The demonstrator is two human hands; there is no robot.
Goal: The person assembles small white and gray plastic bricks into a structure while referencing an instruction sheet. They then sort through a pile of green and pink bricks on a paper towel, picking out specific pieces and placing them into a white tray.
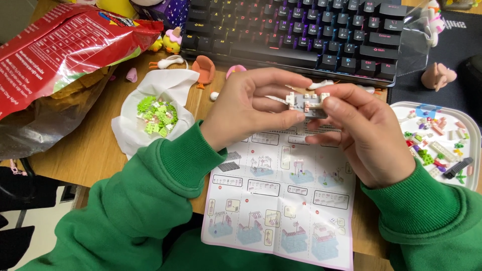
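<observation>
A: Big picture: bench [95,150], instruction sheet [281,200] flat under both hands.

B: Yep. Left hand [248,108] and right hand [359,133] both pinch the small grey brick assembly [306,104] above the sheet. I'd press studs squarely, supporting underneath.

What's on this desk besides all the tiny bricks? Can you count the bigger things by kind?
Hands: 2 (left hand, right hand)
Brick assembly held in both: 1
Instruction sheet: 1
Keyboard: 1
Red snack bag: 1
White bag of green bricks: 1
Tray of mixed bricks: 1
Total: 8
</observation>
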